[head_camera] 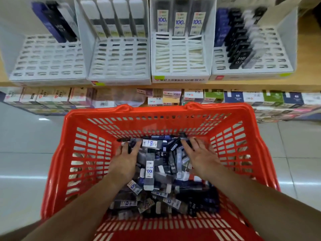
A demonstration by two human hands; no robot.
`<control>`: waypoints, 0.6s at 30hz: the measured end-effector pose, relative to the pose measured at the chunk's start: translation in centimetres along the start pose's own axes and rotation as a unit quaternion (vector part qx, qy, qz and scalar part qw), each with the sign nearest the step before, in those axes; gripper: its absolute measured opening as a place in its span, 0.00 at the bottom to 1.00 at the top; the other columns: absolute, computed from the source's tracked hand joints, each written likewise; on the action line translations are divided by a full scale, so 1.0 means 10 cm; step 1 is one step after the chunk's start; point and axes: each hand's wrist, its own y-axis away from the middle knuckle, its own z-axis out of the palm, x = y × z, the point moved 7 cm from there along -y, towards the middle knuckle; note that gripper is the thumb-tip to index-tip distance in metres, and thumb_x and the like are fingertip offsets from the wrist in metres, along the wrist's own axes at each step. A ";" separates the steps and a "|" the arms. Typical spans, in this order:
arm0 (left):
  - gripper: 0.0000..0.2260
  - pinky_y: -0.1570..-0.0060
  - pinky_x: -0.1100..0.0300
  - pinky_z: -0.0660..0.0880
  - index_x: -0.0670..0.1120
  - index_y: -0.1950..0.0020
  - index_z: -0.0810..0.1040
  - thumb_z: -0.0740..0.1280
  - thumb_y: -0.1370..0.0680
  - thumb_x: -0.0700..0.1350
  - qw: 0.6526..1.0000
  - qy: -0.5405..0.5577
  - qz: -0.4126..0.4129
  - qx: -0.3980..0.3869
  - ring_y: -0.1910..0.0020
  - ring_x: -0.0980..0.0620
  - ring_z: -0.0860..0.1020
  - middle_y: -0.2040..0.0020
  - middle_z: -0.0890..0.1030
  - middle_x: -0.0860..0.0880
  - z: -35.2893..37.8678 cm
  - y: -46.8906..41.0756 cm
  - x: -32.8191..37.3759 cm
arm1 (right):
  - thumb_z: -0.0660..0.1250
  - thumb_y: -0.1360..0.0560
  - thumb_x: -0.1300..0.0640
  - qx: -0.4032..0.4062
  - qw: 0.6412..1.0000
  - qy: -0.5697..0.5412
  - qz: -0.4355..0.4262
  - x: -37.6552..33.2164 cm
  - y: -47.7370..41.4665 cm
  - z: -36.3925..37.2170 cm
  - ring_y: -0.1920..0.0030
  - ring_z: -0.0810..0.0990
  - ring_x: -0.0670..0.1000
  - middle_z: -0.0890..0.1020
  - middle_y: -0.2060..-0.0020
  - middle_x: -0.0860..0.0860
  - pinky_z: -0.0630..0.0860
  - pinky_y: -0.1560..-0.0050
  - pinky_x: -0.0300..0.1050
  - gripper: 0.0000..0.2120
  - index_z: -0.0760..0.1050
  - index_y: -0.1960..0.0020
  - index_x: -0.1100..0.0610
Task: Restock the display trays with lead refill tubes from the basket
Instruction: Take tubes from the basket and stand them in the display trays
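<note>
There are four white display trays in a row. The first tray (46, 56) holds three tubes (57, 23), the second tray (119, 66) shows four at the back, the third tray (180, 61) shows three, and the fourth tray (271, 49) has three rows too blurry to count. There is one red basket (156, 112) with a heap of tubes (151, 173) too big to count, and two hands are in it, a left hand (126, 160) and a right hand (201, 157).

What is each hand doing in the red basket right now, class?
Left hand: pinches a dark plastic lead refill tube.
Right hand: on the piled tubes; grip cannot be told.
</note>
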 end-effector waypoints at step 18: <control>0.23 0.56 0.58 0.76 0.48 0.33 0.69 0.56 0.21 0.61 0.997 -0.018 0.061 0.049 0.54 0.50 0.79 0.52 0.79 0.49 -0.32 0.29 -0.10 | 0.62 0.20 0.54 -0.027 0.989 -0.135 0.050 0.04 0.16 0.16 0.57 0.78 0.51 0.77 0.55 0.51 0.68 0.68 0.41 0.26 0.59 0.26 0.58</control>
